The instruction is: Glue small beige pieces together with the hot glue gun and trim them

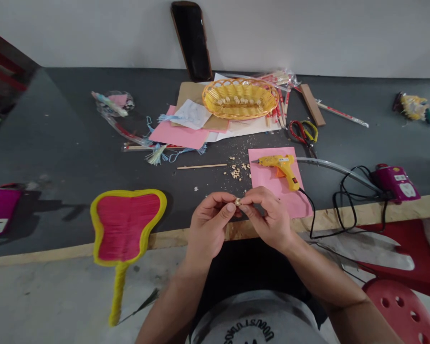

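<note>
Near the table's front edge, my left hand and my right hand meet, each pinching one side of a tiny pale wooden piece. Fingertips partly cover it, so its exact shape is hard to tell. Just beyond my hands lie several small wooden bits with crumbs around them. A thin wooden stick rests to their left. On a pink sheet at the right lies a yellow glue gun, its nozzle pointing left. A yellow woven basket farther back holds several small pale pieces.
Red and yellow handled scissors and a wooden block lie at the back right. A phone leans on the wall. A red fan with yellow rim overhangs the front edge. Black cables run to a purple power box.
</note>
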### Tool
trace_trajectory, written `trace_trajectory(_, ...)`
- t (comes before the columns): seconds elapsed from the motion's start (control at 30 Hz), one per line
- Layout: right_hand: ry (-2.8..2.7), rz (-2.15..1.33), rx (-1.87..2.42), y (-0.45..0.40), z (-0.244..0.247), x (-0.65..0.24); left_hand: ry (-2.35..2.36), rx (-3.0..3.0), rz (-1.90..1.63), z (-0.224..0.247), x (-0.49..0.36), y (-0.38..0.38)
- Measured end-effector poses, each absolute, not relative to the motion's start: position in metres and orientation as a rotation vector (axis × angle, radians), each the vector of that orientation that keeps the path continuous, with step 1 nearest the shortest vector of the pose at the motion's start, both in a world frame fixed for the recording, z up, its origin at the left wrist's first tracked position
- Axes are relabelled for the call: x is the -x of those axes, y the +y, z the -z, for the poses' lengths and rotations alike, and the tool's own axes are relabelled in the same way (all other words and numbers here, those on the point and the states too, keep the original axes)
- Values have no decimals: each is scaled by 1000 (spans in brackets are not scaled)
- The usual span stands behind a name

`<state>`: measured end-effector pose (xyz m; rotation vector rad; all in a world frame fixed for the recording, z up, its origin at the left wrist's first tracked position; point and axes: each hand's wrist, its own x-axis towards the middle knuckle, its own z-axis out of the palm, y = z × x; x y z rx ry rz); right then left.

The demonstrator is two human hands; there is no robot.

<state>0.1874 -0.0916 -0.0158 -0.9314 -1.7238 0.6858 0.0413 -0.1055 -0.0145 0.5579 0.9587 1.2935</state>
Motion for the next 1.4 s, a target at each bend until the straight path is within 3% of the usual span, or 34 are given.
trace_trajectory(0.53,-1803,-638,940,-96,20,-190,1033,-590,-1241,18,-34,-110)
trace_trajectory(0.93,-1535,-916,1113,-103,23,-202,957,-589,-1282,18,-29,-109)
trace_trajectory(1.27,-1945,-323,1708,-70,9,-294,987,-642,-1326,21,-21,-102)
trace_trajectory(1.4,-2032,-314,1907,-52,21,-305,1023,-674,-1320,22,-21,-103)
